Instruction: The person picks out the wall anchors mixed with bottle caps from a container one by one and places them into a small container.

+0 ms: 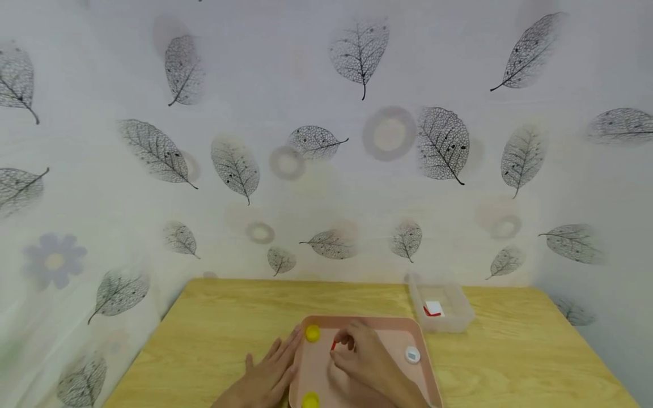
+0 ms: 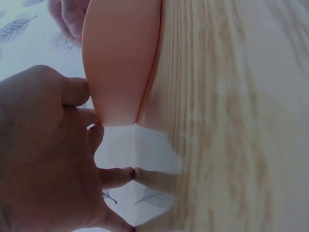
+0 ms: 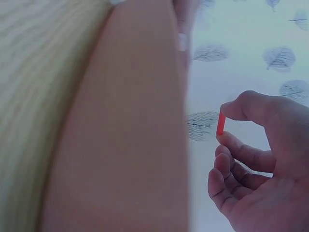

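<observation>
A pink tray (image 1: 393, 323) lies on the wooden table. Over its middle, my right hand (image 1: 369, 360) pinches a small red strip (image 3: 221, 123) between thumb and forefinger, while the other fingers curl loosely. My left hand (image 1: 267, 377) rests along the tray's left edge with fingers stretched out; in the left wrist view some fingertips touch the tray's side and others the tabletop. Inside the tray are a yellow round piece (image 1: 312, 333) at the far left corner, another yellow round piece (image 1: 310, 400) at the near left, and a white round piece (image 1: 412, 355) with a grey square at the right.
A translucent plastic box (image 1: 449, 325) stands behind the tray's right corner, holding a white square piece (image 1: 434, 307) and red strips (image 1: 432, 313). The wooden tabletop (image 1: 510, 351) reaches back to a leaf-patterned wall covering (image 1: 316, 198).
</observation>
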A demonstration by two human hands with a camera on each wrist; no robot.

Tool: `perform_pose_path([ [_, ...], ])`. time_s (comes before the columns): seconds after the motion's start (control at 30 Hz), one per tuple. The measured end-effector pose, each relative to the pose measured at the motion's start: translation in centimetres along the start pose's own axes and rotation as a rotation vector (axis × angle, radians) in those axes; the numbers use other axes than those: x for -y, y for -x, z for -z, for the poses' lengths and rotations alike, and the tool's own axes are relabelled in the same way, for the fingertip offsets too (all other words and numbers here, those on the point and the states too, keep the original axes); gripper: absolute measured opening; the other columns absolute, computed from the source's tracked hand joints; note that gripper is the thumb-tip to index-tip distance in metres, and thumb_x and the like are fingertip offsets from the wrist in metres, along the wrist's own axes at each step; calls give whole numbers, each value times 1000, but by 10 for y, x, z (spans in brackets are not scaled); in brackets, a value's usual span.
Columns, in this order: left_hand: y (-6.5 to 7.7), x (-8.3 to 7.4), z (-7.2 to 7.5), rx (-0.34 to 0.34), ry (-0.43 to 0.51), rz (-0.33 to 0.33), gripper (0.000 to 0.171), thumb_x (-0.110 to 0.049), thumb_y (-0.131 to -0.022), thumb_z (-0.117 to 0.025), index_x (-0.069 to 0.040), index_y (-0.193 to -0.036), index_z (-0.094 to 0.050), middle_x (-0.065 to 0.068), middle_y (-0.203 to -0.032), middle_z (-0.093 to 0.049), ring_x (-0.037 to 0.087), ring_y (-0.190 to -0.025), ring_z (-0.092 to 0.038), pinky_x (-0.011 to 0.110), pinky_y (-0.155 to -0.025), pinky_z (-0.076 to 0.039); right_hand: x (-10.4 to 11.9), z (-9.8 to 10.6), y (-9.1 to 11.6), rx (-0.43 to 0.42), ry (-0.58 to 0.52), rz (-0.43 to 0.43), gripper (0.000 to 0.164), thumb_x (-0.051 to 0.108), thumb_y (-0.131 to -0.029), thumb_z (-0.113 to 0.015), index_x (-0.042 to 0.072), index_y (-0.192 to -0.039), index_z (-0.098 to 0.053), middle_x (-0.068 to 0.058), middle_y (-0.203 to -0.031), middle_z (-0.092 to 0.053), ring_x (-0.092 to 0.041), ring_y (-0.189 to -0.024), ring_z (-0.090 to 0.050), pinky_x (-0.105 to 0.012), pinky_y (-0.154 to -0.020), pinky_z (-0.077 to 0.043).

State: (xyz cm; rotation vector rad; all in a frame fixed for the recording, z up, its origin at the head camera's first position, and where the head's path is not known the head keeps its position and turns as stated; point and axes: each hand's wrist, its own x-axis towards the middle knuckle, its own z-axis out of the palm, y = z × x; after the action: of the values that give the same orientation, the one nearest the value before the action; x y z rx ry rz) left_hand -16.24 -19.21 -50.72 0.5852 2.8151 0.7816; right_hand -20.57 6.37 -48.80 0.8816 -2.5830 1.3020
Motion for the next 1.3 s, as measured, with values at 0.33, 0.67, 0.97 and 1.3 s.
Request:
perform_pose_path([
  [0.33, -1, -2, 0, -4, -30, 10, 56, -49, -102, -23, -31, -153, -7, -7, -158, -8, 44, -137, -21, 86, -78, 0, 9, 35, 10, -112, 14, 60, 14, 18, -84, -72, 25, -89, -61, 14, -85, -52, -6, -74, -52, -21, -66, -47],
  [0.67, -4, -1, 0, 11, -38, 15, 57, -49, -102, -21, -31, -153, -4, -6, -158, -6, 43, -138, -19, 86, -78, 2, 4, 73, 13, -226, 32, 97, 17, 14, -82, -74, 23, -91, -62, 9, -84, -55, -7, -73, -51, -23, -63, -46],
  [0.97, -8, 6, -7, -13, -42, 13, 57, -47, -102, -25, -28, -154, -7, -5, -159, -7, 45, -137, -21, 87, -76, 2, -13, 101, 12, -346, 155, 125, 23, 9, -77, -78, 18, -94, -65, 12, -86, -54, -9, -75, -49, -21, -63, -44],
  [1.3, -6, 7, -10, 29, -87, 62, 60, -56, -100, -21, -32, -153, -6, -3, -158, -11, 43, -138, -19, 85, -81, 3, -40, 126, 18, -463, 231, 130, 23, 5, -76, -77, 17, -94, -66, 11, -86, -54, -7, -73, -48, -15, -61, -42],
])
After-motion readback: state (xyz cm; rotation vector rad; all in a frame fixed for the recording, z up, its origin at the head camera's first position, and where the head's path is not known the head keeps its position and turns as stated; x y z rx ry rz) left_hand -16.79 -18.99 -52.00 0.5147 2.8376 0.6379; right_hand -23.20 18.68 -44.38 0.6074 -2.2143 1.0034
